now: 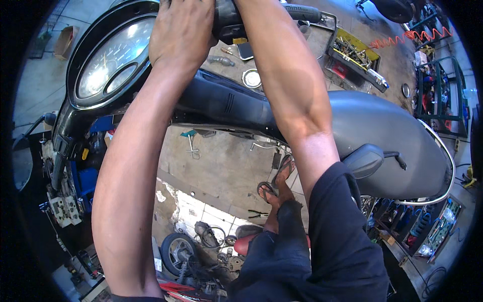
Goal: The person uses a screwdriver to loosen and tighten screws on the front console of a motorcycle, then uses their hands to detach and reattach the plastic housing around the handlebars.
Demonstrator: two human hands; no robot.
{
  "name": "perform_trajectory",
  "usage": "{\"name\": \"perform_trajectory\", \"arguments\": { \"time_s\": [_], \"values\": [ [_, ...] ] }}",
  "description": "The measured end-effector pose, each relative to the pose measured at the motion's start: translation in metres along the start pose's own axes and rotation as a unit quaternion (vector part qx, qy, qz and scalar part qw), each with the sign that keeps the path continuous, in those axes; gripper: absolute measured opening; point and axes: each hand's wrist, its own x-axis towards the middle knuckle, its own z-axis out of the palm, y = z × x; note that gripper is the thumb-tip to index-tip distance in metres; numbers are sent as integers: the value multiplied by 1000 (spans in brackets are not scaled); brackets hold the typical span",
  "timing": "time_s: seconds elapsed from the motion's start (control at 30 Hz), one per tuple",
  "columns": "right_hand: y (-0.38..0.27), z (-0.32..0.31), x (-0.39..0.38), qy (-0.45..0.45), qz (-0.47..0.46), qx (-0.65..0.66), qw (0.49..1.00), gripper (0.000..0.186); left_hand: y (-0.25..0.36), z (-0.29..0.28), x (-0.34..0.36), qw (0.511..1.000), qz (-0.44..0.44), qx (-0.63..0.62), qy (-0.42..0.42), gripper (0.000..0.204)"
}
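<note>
My left hand lies at the top edge, back upward, against a black handlebar part of a scooter; its fingertips are cut off, so its grip is unclear. My right forearm rises past that part, with the hand out of view. The round speedometer sits left of my left hand. The dark body panel runs beneath both arms to the grey seat, where a loose black mirror lies.
A yellow tool tray, red coiled hose and metal racks stand right. A wheel, pliers and parts lie on the floor. My sandalled feet show below the scooter. Blue bins sit left.
</note>
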Motion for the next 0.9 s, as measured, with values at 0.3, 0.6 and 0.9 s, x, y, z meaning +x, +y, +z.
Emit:
{"name": "perform_trajectory", "arguments": {
  "time_s": [0.3, 0.6, 0.9],
  "values": [
    [1, -3, 0, -34, 5, 13, 999, 22, 3, -7, 0, 998, -31, -37, -31, 76],
    [3, -1, -2, -49, -5, -3, 999, 25, 6, -9, 2, 998, -25, -61, -19, 76],
    [5, 1, -4, -78, 39, 58, 995, 28, 7, -9, -1, 997, -16, -76, -17, 78]
  ]
}}
